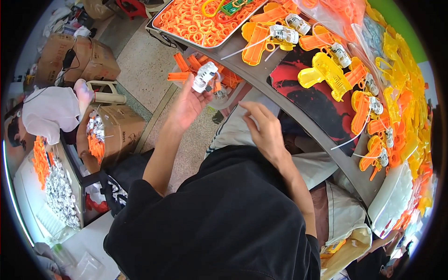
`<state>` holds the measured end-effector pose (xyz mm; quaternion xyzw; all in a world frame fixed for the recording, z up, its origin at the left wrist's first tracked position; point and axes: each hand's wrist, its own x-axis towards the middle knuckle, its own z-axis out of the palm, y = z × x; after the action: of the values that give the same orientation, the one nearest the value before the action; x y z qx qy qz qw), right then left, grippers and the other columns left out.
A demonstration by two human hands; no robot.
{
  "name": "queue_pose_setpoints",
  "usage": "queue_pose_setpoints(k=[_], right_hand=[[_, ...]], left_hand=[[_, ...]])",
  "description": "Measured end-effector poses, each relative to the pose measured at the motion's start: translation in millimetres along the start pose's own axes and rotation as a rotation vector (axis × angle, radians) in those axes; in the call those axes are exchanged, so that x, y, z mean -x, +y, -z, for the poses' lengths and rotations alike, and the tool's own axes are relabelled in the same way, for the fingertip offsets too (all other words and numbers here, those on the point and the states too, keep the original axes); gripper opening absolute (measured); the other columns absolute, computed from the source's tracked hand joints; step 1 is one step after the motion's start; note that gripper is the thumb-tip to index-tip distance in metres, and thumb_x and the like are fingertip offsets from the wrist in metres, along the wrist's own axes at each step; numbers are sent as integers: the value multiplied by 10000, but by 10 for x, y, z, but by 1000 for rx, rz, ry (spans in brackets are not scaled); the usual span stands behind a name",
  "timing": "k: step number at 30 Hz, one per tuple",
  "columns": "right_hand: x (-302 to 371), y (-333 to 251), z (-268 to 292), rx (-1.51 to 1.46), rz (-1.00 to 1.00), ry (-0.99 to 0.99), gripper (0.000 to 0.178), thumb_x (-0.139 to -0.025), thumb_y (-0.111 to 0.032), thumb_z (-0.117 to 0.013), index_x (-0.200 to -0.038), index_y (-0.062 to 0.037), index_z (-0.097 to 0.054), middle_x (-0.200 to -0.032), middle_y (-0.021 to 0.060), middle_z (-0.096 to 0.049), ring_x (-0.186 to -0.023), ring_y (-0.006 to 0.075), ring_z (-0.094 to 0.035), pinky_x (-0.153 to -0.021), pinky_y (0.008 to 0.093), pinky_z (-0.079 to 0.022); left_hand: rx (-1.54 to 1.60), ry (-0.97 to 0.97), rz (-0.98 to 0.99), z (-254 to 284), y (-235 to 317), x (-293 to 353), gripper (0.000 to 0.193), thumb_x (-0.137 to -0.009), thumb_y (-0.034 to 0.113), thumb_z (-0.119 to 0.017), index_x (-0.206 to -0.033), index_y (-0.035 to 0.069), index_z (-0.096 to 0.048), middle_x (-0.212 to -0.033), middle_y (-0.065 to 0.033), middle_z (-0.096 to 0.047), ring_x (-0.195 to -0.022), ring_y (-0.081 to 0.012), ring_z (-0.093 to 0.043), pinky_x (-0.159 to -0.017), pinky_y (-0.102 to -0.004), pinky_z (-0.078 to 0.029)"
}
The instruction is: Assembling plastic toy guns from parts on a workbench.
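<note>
My left hand [190,106] is raised palm up beyond my lap, its fingers closed on a white toy gun part [204,77] with dark markings. Whether the orange plastic just behind it belongs to the same piece, I cannot tell. To the right, my right hand [265,131] is over my lap near the table edge, fingers bent but apart, with nothing visible in it. Under the held part, an open container holds orange toy gun pieces [182,63]. On the table nearest my right hand lies a yellow toy gun half shell [325,75].
A metal tray [207,45] of small orange rings stands at the table's far end. Several orange toy guns [255,45] with white parts line the table [298,100], beside a heap of yellow shells [396,60]. Cardboard boxes [125,130] and another person [53,112] are at left.
</note>
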<state>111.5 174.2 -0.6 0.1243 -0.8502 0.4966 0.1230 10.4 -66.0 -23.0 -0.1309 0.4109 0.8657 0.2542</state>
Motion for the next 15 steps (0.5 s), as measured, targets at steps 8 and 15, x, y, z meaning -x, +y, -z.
queue_pose_setpoints(k=[8,15], right_hand=[[-192,-4,-6,167,163,242,452,-809,7,-793,-1222,-41,-615,-1053,130,-638,-815,239,-650,-762,372,-540],[-85,106,450,207,281,318,530,-754,-21,-816,-1261,-76,-672,-1176,119,-640,-1049,318,-629,-856,423,-537]], left_hand=[[16,-73,67,-822,-319,227,459,-1013,380,-664,-1304,33,-594,-1158,-87,-693,-1000,-180,-673,-902,-350,-568],[52,-127,167,-1038,-402,179,371,-978,343,-721,-1208,64,-639,-1096,-67,-695,-937,-189,-676,-858,-366,-578]])
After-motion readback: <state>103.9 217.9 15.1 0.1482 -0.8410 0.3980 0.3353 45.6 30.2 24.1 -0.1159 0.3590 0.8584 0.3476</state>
